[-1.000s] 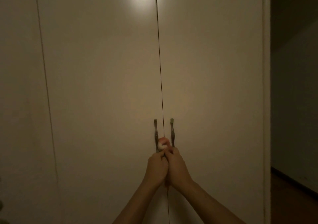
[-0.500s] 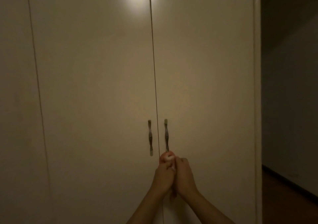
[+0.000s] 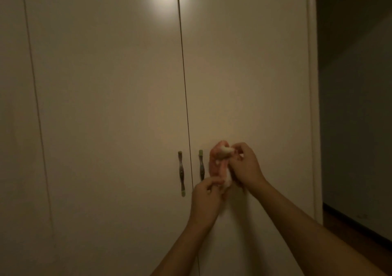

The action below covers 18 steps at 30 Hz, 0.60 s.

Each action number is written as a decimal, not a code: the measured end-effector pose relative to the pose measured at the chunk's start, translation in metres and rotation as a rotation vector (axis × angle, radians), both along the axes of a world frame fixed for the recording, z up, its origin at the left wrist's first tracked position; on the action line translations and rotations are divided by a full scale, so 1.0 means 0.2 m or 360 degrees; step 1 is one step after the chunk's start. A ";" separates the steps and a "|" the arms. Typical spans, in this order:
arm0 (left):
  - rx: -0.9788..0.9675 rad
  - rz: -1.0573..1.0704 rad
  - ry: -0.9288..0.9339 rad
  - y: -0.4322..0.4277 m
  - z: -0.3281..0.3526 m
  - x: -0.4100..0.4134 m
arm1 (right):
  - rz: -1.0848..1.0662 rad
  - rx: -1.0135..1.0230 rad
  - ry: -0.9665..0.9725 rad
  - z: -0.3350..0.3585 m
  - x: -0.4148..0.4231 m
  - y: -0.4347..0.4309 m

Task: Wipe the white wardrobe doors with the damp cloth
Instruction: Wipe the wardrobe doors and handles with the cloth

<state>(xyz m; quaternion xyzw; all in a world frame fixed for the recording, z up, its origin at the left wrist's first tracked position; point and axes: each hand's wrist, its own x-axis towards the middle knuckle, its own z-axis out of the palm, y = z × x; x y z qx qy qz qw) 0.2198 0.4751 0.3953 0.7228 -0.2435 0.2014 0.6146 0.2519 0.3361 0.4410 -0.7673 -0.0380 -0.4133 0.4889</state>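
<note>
Pink-and-white damp cloth [image 3: 219, 165], bunched a moment ago below the handles, is now pulled open between the left hand [image 3: 206, 197], pinching its lower end, and the right hand [image 3: 246, 165], gripping its top. Beyond, the closed wardrobe doors [image 3: 116, 106] await wiping, contents unseen.

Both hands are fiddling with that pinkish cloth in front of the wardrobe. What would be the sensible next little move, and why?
Probably finish spreading the cloth flat, then press it to the right-hand door. The left hand pinches its lower end and the right hand its top, so it looks bunched, not flat for wiping.
</note>
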 end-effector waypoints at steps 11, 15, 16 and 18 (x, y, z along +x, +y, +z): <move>-0.0160 0.0189 0.0085 0.16 -0.03 0.04 | -0.0589 -0.0611 -0.0046 -0.05 0.03 0.14; -0.0164 0.0198 0.0088 0.18 -0.04 0.04 | -0.0633 -0.0640 -0.0149 -0.12 0.05 0.19; -0.0178 0.0197 0.0094 0.19 -0.05 0.04 | -0.0626 -0.0656 -0.0169 -0.14 0.08 0.19; -0.0205 0.0197 0.0107 0.21 -0.05 0.05 | -0.0579 -0.0715 -0.0180 -0.18 0.08 0.21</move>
